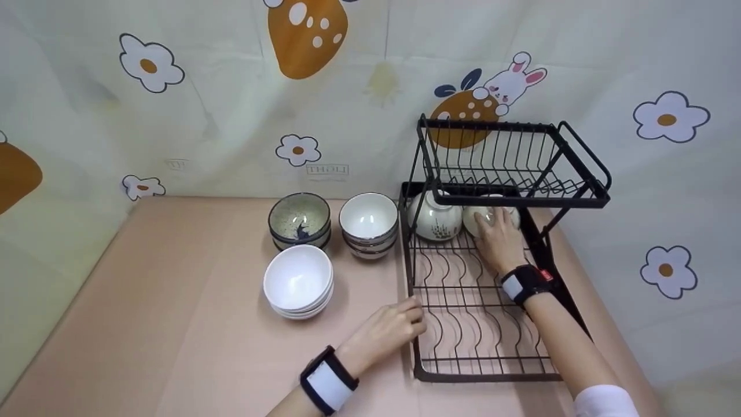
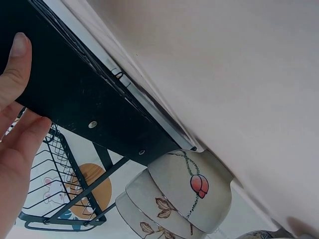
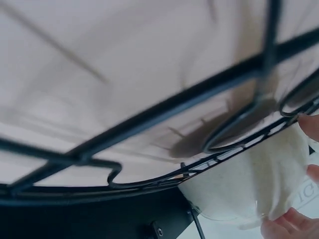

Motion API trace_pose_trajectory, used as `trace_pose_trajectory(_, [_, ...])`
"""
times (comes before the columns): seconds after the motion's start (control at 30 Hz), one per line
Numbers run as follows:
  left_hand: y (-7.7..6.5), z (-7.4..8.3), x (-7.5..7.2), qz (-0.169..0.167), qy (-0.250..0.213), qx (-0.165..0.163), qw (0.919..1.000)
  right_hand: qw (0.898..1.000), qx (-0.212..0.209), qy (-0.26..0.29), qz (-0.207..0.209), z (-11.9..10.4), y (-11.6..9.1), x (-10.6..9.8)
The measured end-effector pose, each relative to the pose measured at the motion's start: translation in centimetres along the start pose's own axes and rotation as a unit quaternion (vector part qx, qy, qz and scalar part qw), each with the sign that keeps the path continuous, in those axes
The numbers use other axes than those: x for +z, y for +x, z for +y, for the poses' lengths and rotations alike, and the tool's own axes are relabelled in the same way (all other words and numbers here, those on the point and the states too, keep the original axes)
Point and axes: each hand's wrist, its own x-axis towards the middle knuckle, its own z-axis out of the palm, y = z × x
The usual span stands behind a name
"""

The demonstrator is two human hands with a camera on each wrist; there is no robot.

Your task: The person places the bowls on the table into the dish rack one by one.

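Note:
A black two-tier dish rack [image 1: 489,377] stands on the right side of the table. My left hand [image 1: 385,333] holds the left edge of its lower tier; in the left wrist view the thumb [image 2: 19,62] lies against the dark side panel [image 2: 89,99]. Under the upper tier, my right hand [image 1: 501,240] grips a pale bowl [image 1: 470,223] at the back right of the lower tier. In the right wrist view its fingers [image 3: 286,226] are on the side of that bowl [image 3: 239,184]. Just left of it, another pale bowl [image 1: 437,217] sits upside down.
Left of the rack are stacks of bowls: grey-green ones [image 1: 301,217], dark-rimmed white ones [image 1: 369,217] and plain white ones [image 1: 296,278] nearer the front. The upper wire tier [image 1: 521,201] overhangs the right hand. A patterned curtain [image 1: 220,98] hangs behind the table.

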Motion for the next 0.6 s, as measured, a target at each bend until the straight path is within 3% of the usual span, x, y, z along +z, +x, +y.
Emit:
trace_pose_trajectory(0.17, [0.0,0.0,0.2,0.006,-0.003,0.002,1.0000,0.993,0.077,0.072,-0.045,-0.4,-0.2,-1.7])
trace_pose_trajectory(0.4, [0.0,0.1,0.1,0.007,-0.004,-0.001,1.0000,0.966,0.150,0.170,-0.120,-2.2,-0.3,-4.8])
trace_pose_trajectory(0.6, [0.0,0.1,0.2,0.013,-0.006,-0.004,0.9999,0.955,0.158,0.228,-0.103,-5.0,-1.0,-7.3])
